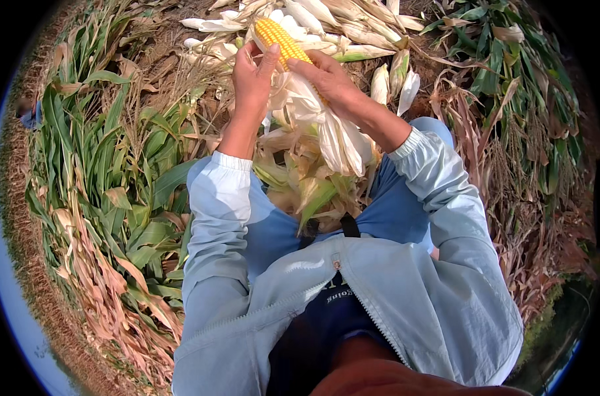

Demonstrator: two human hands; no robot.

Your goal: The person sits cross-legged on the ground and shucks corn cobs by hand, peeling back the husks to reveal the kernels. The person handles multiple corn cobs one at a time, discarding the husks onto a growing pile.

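A partly husked ear of corn [280, 40] with bare yellow kernels is held up between both hands, tip pointing away from me. My left hand [254, 69] grips a strip of husk beside the tip, its thumb against the kernels. My right hand [332, 81] is wrapped around the ear's middle, thumb laid across the kernels. Pale peeled-back husk [339, 136] hangs from the ear's near end, over a heap of loose husks [305, 183] between my legs.
Several ears in their husks [349, 29] are piled on the soil ahead. A few more husked-over ears [391, 81] lie near my right knee. Cut corn stalks [116, 178] are heaped on the left, and more stalks [522, 94] on the right. A person [30, 114] is far off at left.
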